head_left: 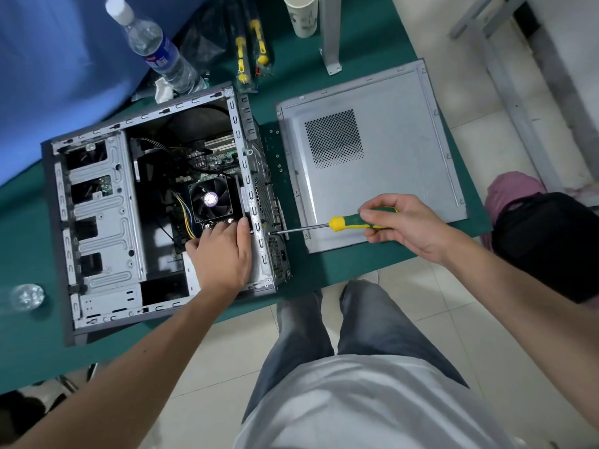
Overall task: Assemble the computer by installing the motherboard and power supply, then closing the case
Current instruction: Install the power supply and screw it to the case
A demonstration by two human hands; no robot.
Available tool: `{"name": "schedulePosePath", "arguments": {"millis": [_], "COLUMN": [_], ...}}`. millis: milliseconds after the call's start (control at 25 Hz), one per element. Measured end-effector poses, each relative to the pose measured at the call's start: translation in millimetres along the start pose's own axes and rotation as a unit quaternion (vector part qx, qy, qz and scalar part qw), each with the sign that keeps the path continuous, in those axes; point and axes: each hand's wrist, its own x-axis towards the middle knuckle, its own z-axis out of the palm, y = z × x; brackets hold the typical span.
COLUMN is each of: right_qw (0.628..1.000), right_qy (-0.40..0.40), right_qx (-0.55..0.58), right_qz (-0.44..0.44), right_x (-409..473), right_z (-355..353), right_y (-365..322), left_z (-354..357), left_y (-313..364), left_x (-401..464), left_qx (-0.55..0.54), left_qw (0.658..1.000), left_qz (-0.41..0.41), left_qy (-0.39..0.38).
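Far left on the green table: a clear round object, blurred, identity uncertain. A water bottle lies at the top left, beside a blue cloth.

The case lies on its side, open face up. Drive bays at left; the motherboard is already seated inside, with the CPU fan near the centre.

Left hand — inside the case at the lower rear corner, fingers fairly straight and laid flat, pressing on the power supply, mostly hidden under the palm. It looks to be bracing the unit against the rear panel.

Right hand — fingers curled round the green-and-yellow handle of a screwdriver. Shaft runs roughly level, tip meeting the rear panel at what is probably a power-supply mounting hole; the screw itself is too small to make out.

Step in hand, as judged: fastening the power supply. To do it well — keep the shaft square to the panel, keep the left hand pushing the unit flush so the holes stay aligned, start the thread lightly, snug it only once it bites.

Right of the case: loose screws on the table, then the side panel, inner face up, well apart from the case — closing not yet begun. Packaged tools and a paper cup sit at the top.
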Motion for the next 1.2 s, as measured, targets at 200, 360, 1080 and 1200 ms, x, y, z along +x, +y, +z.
{"name": "schedulePosePath", "arguments": {"millis": [200,360,1080,1200], "right_qw": [1.0,0.999,0.982,0.992], "right_qy": [-0.009,0.024,0.02,-0.009], "right_qx": [-0.021,-0.041,-0.187,-0.122], "right_qz": [-0.006,-0.003,0.006,0.008], "right_x": [0.4,3.3,5.3,6.3], "right_z": [-5.9,3.7,7.7,3.7], "right_y": [-1.8,0.0,-7.7,-12.0], "left_z": [2.5,4.0,8.2,7.9], "left_y": [-3.1,-0.8,-2.9,-4.8], "left_x": [2.5,2.9,6.0,6.1], "left_qx": [-0.014,-0.009,-0.007,-0.011], "left_qw": [1.0,1.0,0.999,0.999], "left_qz": [-0.012,-0.017,-0.045,-0.045], "left_qy": [0.006,0.008,0.008,0.012]}}
